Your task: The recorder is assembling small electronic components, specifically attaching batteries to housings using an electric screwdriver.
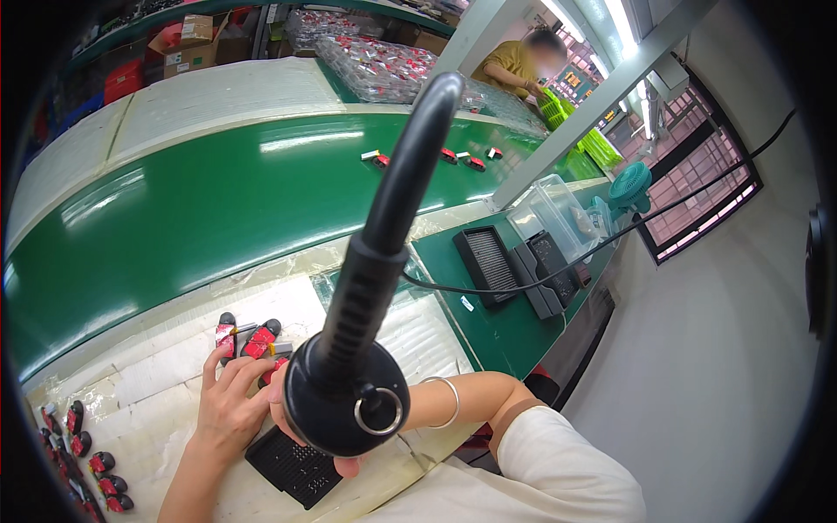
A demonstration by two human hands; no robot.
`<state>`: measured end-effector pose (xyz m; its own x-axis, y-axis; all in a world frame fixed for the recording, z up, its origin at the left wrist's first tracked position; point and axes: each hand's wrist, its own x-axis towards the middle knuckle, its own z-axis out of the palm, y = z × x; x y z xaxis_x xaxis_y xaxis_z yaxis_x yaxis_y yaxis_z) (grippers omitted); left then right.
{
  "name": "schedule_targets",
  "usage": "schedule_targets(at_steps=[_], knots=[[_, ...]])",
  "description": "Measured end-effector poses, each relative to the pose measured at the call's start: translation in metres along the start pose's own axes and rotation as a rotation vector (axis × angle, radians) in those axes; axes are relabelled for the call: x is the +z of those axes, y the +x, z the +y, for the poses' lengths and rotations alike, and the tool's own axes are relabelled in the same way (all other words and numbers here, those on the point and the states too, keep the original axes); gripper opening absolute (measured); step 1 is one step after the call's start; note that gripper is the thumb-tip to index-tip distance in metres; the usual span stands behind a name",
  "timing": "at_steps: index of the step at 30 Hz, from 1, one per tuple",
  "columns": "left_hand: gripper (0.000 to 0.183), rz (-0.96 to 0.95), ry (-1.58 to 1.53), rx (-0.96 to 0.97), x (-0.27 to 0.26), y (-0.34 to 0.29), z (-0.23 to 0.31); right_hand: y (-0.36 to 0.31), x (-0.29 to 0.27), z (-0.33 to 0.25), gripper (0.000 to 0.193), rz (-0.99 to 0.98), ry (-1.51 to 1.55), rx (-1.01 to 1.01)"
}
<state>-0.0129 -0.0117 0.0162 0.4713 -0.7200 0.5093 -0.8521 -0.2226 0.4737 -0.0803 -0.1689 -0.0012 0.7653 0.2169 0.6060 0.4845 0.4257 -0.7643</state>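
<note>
A black electric screwdriver (349,397), seen from its corded end with a metal ring on it, is in my right hand (347,467). Most of that hand is hidden behind the tool; only some fingertips show around it. My left hand (231,405) rests on the white padded work surface, its fingers closed around a small red-and-black part (269,375) partly covered by the fingers and the tool. Just beyond its fingertips lie two similar parts, one red-and-black piece (227,333) and another (260,338), each with a wire or pale tab. A black screw tray (292,468) lies between my forearms.
Several more red-and-black parts (106,484) line the left edge. Across the bench runs a green conveyor belt (218,187) carrying a few parts. To the right stand black boxes (488,261), a clear bin (554,213) and a teal fan (629,185). A person (514,70) handles green baskets far off.
</note>
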Motion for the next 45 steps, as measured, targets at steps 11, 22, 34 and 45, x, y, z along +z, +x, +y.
schedule_targets(at_steps=[11, 22, 34, 45], knots=[[0.019, -0.089, -0.014, -0.003, 0.006, -0.008, -0.011, 0.025, 0.002, -0.035, 0.087, 0.024, 0.070, 0.124], [0.036, -0.157, -0.162, -0.080, -0.004, -0.004, -0.007, 0.013, 0.003, -0.025, 0.104, 0.005, -0.125, 0.019], [0.037, -0.074, 0.049, 0.032, -0.005, -0.011, -0.014, 0.045, 0.012, -0.072, 0.077, -0.124, -0.111, 0.164], [0.029, -0.019, -0.073, -0.046, 0.007, -0.019, -0.020, 0.043, 0.014, -0.055, 0.082, -0.063, -0.152, 0.060]])
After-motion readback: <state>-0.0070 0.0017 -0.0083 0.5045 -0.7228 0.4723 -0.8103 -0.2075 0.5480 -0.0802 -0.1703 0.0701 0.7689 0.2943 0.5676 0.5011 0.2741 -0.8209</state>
